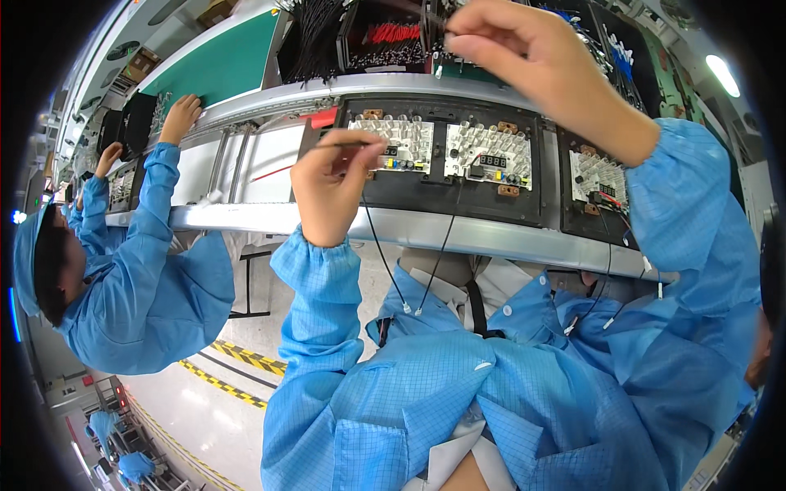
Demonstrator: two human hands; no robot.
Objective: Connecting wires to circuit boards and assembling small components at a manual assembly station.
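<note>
My left hand (327, 184) is raised over the left side of a black tray fixture (491, 196), its thumb and fingers pinched on a thin dark stick-like tool (350, 145). Behind that hand lies a white circuit board (413, 139) with clear upright parts, partly covered. Beside it in the same fixture sits a second circuit board (516, 151) with a dark digit display. From both boards a black wire runs down over the rail's near edge, ending in small white connectors. At the parts bins, my right hand (524, 45) has its fingertips closed together; what they pinch is unclear.
A bin of red and black wires (389, 37) stands beyond the metal rail (393, 221). To the right, another fixture holds a board (598, 180) with wires attached. A co-worker in a blue smock (139, 286) works at the line on the left, beside a green mat (225, 61).
</note>
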